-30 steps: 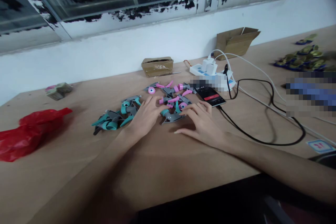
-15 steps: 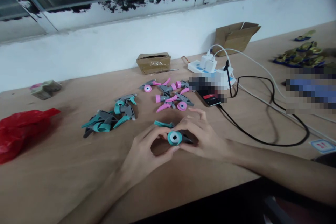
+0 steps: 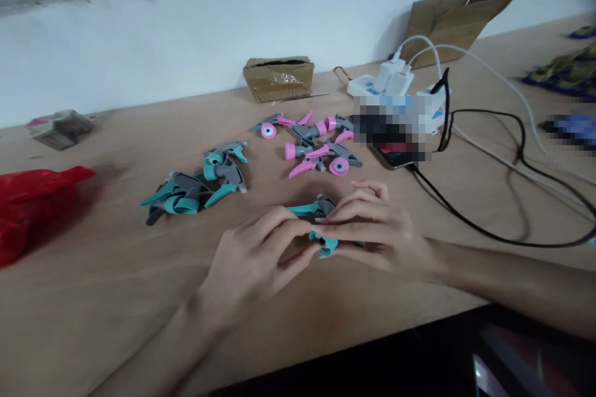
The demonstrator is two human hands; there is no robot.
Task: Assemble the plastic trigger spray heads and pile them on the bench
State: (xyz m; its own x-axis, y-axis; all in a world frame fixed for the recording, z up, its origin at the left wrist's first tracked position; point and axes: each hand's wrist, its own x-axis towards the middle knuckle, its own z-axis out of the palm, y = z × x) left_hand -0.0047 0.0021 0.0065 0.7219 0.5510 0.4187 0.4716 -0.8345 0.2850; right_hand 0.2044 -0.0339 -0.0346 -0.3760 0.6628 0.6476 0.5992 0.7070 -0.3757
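Both my hands meet over the wooden table [image 3: 116,298] on a grey and teal spray-trigger head [image 3: 319,223]. My left hand [image 3: 251,260] pinches its teal collar from the left, fingers closed. My right hand [image 3: 377,229] wraps its grey body from the right, fingers closed over it. A pile of grey and teal trigger heads [image 3: 195,186] lies to the left, beyond my left hand. A pile of grey and pink trigger heads [image 3: 316,142] lies just beyond my hands.
A red plastic bag [image 3: 28,205] lies at the left edge. A small taped carton [image 3: 278,78] and an open cardboard box [image 3: 454,15] stand by the wall. A power strip with chargers [image 3: 395,84], a phone [image 3: 395,152] and black and white cables [image 3: 512,167] lie to the right.
My hands drew one teal trigger head out of the piles toward me and turned it between them. The view has tilted down and closer to the table.
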